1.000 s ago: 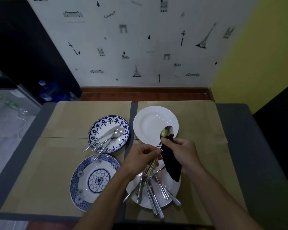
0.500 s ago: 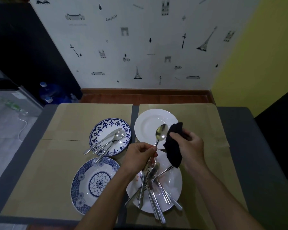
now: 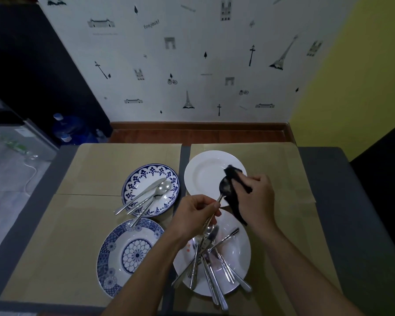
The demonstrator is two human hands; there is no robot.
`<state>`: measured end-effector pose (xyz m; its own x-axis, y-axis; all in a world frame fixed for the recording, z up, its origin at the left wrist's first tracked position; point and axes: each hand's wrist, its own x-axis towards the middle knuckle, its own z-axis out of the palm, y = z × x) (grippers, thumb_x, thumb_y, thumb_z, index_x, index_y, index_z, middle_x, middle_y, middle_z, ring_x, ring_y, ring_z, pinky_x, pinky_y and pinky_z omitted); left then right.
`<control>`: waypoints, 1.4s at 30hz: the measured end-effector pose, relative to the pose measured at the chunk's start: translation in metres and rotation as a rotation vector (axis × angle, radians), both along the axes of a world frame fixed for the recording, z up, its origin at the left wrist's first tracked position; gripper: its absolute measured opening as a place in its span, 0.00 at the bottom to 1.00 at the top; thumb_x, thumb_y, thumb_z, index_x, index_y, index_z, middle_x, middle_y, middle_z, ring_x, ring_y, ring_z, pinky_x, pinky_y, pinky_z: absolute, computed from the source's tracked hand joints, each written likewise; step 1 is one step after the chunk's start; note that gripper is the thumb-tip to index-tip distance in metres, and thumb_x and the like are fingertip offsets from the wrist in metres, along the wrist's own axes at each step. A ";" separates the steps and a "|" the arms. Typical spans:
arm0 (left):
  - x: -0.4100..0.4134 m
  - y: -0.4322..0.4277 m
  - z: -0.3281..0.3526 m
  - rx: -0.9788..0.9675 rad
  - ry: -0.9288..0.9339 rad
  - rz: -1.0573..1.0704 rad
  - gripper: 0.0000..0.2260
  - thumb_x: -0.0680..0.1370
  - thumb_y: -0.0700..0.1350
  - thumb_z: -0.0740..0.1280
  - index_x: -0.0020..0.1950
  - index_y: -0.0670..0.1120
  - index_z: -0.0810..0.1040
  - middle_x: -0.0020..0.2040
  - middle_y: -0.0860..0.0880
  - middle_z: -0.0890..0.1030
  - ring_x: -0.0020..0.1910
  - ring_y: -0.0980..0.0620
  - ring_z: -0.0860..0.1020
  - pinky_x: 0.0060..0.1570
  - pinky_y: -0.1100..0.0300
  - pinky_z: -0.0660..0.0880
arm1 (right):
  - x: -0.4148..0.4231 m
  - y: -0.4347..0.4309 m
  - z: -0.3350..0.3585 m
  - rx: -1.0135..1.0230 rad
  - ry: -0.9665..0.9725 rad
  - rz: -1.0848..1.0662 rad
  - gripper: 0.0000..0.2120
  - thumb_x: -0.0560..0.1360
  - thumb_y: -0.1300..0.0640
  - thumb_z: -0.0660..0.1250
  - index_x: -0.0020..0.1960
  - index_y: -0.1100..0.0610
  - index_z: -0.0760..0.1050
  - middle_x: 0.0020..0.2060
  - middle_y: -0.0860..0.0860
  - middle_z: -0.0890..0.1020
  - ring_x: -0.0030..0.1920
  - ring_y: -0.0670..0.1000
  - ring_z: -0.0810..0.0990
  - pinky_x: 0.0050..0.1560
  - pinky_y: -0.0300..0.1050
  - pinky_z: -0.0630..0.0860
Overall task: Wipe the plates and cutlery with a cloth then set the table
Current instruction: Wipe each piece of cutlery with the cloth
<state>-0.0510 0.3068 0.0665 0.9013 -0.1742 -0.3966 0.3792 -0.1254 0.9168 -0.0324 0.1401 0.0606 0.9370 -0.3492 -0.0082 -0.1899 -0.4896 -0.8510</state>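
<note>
Nearest pile: loose cutlery (image 3: 211, 261) lies crossed on a white plate (image 3: 237, 252) just below the left hand, with reddish smears on the plate; by my reading, none of it has been wiped.
Patterned plate: a blue-and-white plate (image 3: 114, 265) sits near and to the left of the left hand, with nothing on it.
Left hand: the left hand (image 3: 195, 215) pinches the handle of a spoon (image 3: 225, 187), with the bowl pointing away.
Right hand: the right hand (image 3: 257, 196) clutches a black cloth (image 3: 236, 205).
Change: a second ago the cloth wrapped the spoon's neck close to the left hand. It then lifted off to the side, and now it covers the bowl's far right edge.
Meaning: the wiping has moved from the handle to the bowl, so this spoon is probably almost done.
Wiped set: beyond and to the left of the left hand, a knife and spoons (image 3: 144, 197) rest on a blue-rimmed plate (image 3: 146, 173). That is the likely place for this spoon.
Far plate: a plain white plate (image 3: 201, 172) lies under the raised spoon.
Tabletop: the tabletop (image 3: 351, 201) carries tan mats, and no places are laid yet.
</note>
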 end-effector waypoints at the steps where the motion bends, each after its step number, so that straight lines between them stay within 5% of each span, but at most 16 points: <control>1: 0.000 0.001 0.000 0.000 0.002 0.011 0.05 0.79 0.42 0.70 0.45 0.42 0.84 0.39 0.44 0.86 0.34 0.49 0.80 0.36 0.57 0.77 | 0.001 -0.002 0.001 0.093 0.010 -0.057 0.12 0.80 0.48 0.70 0.62 0.46 0.84 0.48 0.49 0.78 0.50 0.52 0.79 0.55 0.53 0.80; 5: 0.002 0.004 0.002 -0.034 0.001 0.076 0.08 0.80 0.40 0.69 0.48 0.35 0.82 0.34 0.46 0.84 0.27 0.55 0.77 0.26 0.66 0.71 | 0.004 -0.005 0.008 0.630 0.095 -0.166 0.09 0.81 0.49 0.70 0.44 0.42 0.86 0.43 0.48 0.88 0.48 0.52 0.87 0.55 0.57 0.84; 8: 0.004 0.001 0.005 -0.054 -0.011 0.052 0.07 0.80 0.41 0.69 0.47 0.37 0.83 0.34 0.47 0.83 0.27 0.55 0.77 0.28 0.64 0.73 | 0.002 -0.001 0.010 0.771 0.226 -0.053 0.09 0.80 0.50 0.70 0.48 0.53 0.87 0.46 0.56 0.89 0.52 0.59 0.87 0.58 0.60 0.83; 15: 0.008 0.004 0.003 -0.122 -0.023 -0.035 0.08 0.79 0.40 0.69 0.48 0.34 0.82 0.38 0.41 0.83 0.33 0.49 0.80 0.39 0.56 0.76 | 0.000 0.003 0.018 0.855 0.347 0.141 0.12 0.73 0.54 0.78 0.48 0.63 0.85 0.41 0.65 0.85 0.38 0.61 0.84 0.43 0.56 0.83; 18: 0.005 0.003 0.004 -0.108 -0.019 -0.098 0.07 0.80 0.40 0.69 0.48 0.37 0.83 0.38 0.44 0.84 0.32 0.51 0.80 0.37 0.60 0.76 | 0.006 0.004 0.016 0.707 0.305 0.067 0.14 0.68 0.48 0.81 0.43 0.59 0.86 0.40 0.64 0.86 0.40 0.67 0.86 0.46 0.68 0.84; 21: 0.006 0.001 0.004 -0.065 -0.025 -0.113 0.07 0.80 0.41 0.68 0.47 0.38 0.83 0.37 0.46 0.84 0.31 0.53 0.80 0.36 0.60 0.75 | 0.006 0.006 0.020 0.598 0.271 0.074 0.19 0.73 0.41 0.76 0.42 0.58 0.85 0.38 0.62 0.86 0.40 0.66 0.87 0.45 0.67 0.84; 24: 0.007 0.001 0.003 -0.033 -0.026 -0.077 0.08 0.80 0.41 0.68 0.47 0.36 0.83 0.37 0.45 0.84 0.30 0.53 0.80 0.35 0.60 0.76 | 0.005 0.003 0.027 0.659 0.315 0.121 0.15 0.79 0.51 0.72 0.46 0.64 0.83 0.41 0.68 0.85 0.37 0.64 0.86 0.44 0.63 0.85; 29: 0.008 0.002 0.005 -0.014 -0.049 -0.105 0.08 0.80 0.39 0.68 0.48 0.35 0.82 0.36 0.46 0.84 0.30 0.53 0.80 0.36 0.60 0.75 | 0.003 -0.004 0.022 0.719 0.314 0.150 0.04 0.76 0.64 0.72 0.49 0.65 0.84 0.44 0.68 0.85 0.40 0.66 0.85 0.48 0.72 0.82; 34: 0.007 0.003 0.007 0.032 -0.085 -0.215 0.08 0.80 0.41 0.68 0.47 0.36 0.82 0.38 0.43 0.85 0.32 0.53 0.80 0.38 0.57 0.73 | 0.002 -0.001 0.025 0.690 0.260 0.040 0.13 0.71 0.55 0.81 0.43 0.65 0.83 0.38 0.66 0.85 0.34 0.68 0.85 0.38 0.69 0.83; 38: 0.008 0.003 0.007 0.035 -0.081 -0.165 0.08 0.80 0.42 0.70 0.47 0.37 0.83 0.39 0.41 0.85 0.32 0.50 0.80 0.39 0.54 0.72 | 0.003 0.004 0.021 0.613 0.267 0.055 0.16 0.70 0.43 0.78 0.41 0.57 0.85 0.39 0.60 0.87 0.40 0.66 0.87 0.45 0.67 0.84; 42: 0.008 0.007 0.004 -0.003 -0.050 -0.075 0.07 0.79 0.41 0.70 0.46 0.38 0.84 0.39 0.41 0.85 0.34 0.48 0.80 0.39 0.55 0.76 | 0.003 -0.004 0.027 0.753 0.329 0.134 0.10 0.80 0.57 0.70 0.50 0.65 0.84 0.44 0.65 0.86 0.40 0.62 0.87 0.39 0.52 0.84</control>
